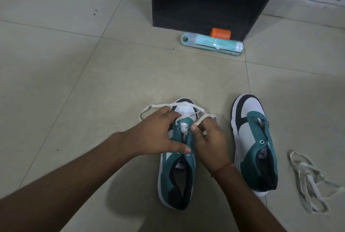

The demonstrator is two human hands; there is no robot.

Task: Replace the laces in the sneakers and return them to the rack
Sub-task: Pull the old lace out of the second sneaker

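Two hands worked at the left sneaker (pixel 177 172): the left hand (pixel 156 134) gripped its upper, and the right hand (pixel 207 138) pinched a white lace (pixel 200 119).

- Left sneaker (pixel 176 174), teal, white and black, upright on the floor, white lace (pixel 168 105) through its front eyelets.
- Right sneaker (pixel 254 144) alongside, unlaced.
- Loose laces (pixel 309 181) heaped right of it.
- Black rack (pixel 205 2) beyond.
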